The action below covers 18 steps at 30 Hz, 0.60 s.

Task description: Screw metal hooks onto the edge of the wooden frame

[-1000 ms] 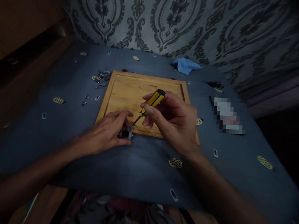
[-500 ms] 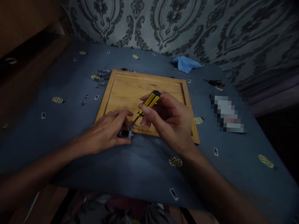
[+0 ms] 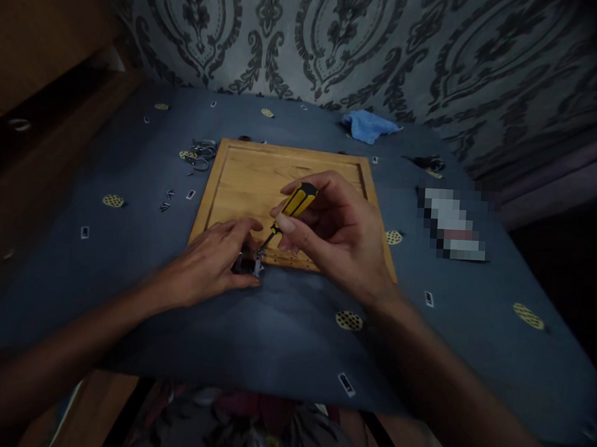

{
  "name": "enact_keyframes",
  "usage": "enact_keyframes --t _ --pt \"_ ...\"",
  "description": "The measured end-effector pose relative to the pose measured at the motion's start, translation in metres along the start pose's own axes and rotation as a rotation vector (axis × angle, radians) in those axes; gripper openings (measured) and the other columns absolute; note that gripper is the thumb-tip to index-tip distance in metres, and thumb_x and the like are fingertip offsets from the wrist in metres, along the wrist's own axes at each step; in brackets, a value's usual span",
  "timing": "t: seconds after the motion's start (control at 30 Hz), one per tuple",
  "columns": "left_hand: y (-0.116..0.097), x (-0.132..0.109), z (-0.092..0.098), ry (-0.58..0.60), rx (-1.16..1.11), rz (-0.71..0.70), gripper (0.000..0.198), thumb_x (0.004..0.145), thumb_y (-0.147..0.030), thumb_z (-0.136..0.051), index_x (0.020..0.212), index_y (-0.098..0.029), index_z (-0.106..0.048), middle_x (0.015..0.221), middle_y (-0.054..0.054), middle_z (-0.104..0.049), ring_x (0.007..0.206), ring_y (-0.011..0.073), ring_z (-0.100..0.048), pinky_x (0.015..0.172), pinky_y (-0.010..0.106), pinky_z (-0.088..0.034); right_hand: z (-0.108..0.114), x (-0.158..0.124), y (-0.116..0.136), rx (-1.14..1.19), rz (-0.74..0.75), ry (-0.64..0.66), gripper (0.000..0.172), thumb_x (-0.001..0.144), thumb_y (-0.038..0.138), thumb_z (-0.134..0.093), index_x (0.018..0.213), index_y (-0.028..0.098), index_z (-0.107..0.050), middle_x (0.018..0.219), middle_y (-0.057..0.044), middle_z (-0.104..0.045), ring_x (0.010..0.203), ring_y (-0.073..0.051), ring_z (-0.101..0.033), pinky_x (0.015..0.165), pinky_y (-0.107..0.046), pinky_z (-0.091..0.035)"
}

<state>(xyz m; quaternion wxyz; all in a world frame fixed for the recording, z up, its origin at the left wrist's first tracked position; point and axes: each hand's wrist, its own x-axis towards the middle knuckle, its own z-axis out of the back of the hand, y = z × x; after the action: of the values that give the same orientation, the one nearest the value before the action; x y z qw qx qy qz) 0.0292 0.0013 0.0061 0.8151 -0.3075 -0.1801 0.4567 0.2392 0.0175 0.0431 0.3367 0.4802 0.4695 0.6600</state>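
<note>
My right hand [image 3: 341,232] grips a yellow and black screwdriver [image 3: 298,200], held at a slant with its shaft pointing down and left. The screwdriver's tip meets a small metal fitting [image 3: 257,265] at the near edge of a framed wooden board [image 3: 241,180]. Around that fitting, the thumb and fingers of my left hand [image 3: 221,259] are closed, pressing it against the board's edge. Small holes run along the near edge of the board, right of the fitting. The fitting's far part is hidden by my fingers.
Several loose screws [image 3: 166,202] lie left of the board, near a cluster of metal hooks [image 3: 202,153]. Behind the board is a crumpled blue cloth [image 3: 369,126]. A dark object [image 3: 426,162] and a blurred-out packet [image 3: 453,225] lie at right on the patterned tablecloth [image 3: 292,343].
The fingers of my right hand have shifted slightly on the screwdriver's handle. Its tip stays at the fitting, and my left hand keeps its hold. The whole view has moved slightly.
</note>
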Motion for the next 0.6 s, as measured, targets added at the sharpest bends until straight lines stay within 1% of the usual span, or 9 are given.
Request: enact_keyframes --t 0.1,0.2,0.3,0.47,0.6 --pt "-0.0029 0.0004 0.0018 0.001 -0.002 0.007 0.056 0.08 -0.032 -0.084 0.124 -0.023 -0.05 0.112 0.006 -0.071 0.11 0.0299 -0.069 0.096 0.046 -0.054 0.0028 0.0007 0.0019 -0.021 0.012 0.033 0.029 0.091 0.049 -0.076 0.102 0.024 -0.066 0.092 0.0 -0.067 0.062 -0.012 -0.064 0.055 -0.028 -0.055" --pt "-0.0034 0.0002 0.0024 0.003 -0.024 0.005 0.057 0.08 -0.032 -0.084 0.125 -0.023 -0.05 0.114 0.007 -0.07 0.109 0.0287 -0.069 0.095 0.044 -0.055 0.003 0.0007 0.0009 -0.044 0.039 0.025 0.03 0.09 0.051 -0.077 0.093 0.022 -0.066 0.088 0.0 -0.067 0.061 -0.011 -0.063 0.053 -0.027 -0.052" --pt "-0.0025 0.0002 0.0026 0.005 -0.037 -0.001 0.057 0.081 -0.032 -0.082 0.126 -0.024 -0.049 0.116 0.007 -0.07 0.109 0.028 -0.069 0.096 0.044 -0.056 -0.0002 -0.0007 -0.0011 -0.082 0.061 -0.023 0.036 0.086 0.054 -0.08 0.085 0.022 -0.063 0.082 0.001 -0.065 0.059 -0.011 -0.061 0.05 -0.026 -0.051" --pt "-0.0032 0.0012 0.0043 0.02 -0.03 0.009 0.06 0.08 -0.032 -0.082 0.13 -0.024 -0.048 0.115 0.007 -0.072 0.115 0.0295 -0.068 0.101 0.046 -0.055 -0.0053 -0.0039 -0.0014 -0.142 0.119 -0.189 0.036 0.085 0.056 -0.079 0.083 0.025 -0.06 0.076 0.001 -0.059 0.056 -0.013 -0.058 0.047 -0.029 -0.052" --pt "-0.0029 0.001 0.0036 0.014 -0.013 0.016 0.065 0.079 -0.033 -0.084 0.132 -0.024 -0.047 0.115 0.006 -0.072 0.116 0.0295 -0.068 0.103 0.046 -0.053 -0.0046 -0.0042 -0.001 -0.15 0.125 -0.197 0.036 0.084 0.056 -0.08 0.082 0.026 -0.06 0.074 0.001 -0.057 0.055 -0.014 -0.058 0.048 -0.031 -0.054"
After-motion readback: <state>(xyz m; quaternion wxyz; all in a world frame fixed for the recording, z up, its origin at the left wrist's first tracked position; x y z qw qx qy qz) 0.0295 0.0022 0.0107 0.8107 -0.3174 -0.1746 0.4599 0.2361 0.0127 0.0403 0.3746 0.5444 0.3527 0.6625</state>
